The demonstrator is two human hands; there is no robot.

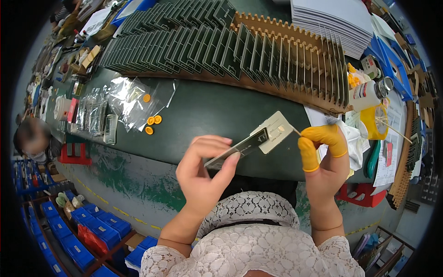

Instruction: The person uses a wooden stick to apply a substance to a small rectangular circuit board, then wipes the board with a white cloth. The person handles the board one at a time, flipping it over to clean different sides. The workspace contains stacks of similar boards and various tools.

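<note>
My left hand (pixel 205 168) is closed on a dark, flat rectangular panel (pixel 242 148), gripped by its edges between thumb and fingers and held tilted over the table's near edge. Right behind the panel's far end shows a pale card-like plate (pixel 277 129) with small print; whether the two touch I cannot tell. My right hand (pixel 325 154) has yellow finger cots on its thumb and fingers. It pinches a thin pale stick (pixel 296 131), whose tip points at the pale plate's right edge.
Long brown slotted racks (pixel 286 32) hold rows of dark panels across the back. Orange finger cots (pixel 150 120) and clear plastic bags (pixel 131 99) lie at left. A white bottle (pixel 364 95), a yellow cup (pixel 373 121) and a green-handled tool (pixel 373 159) are at right.
</note>
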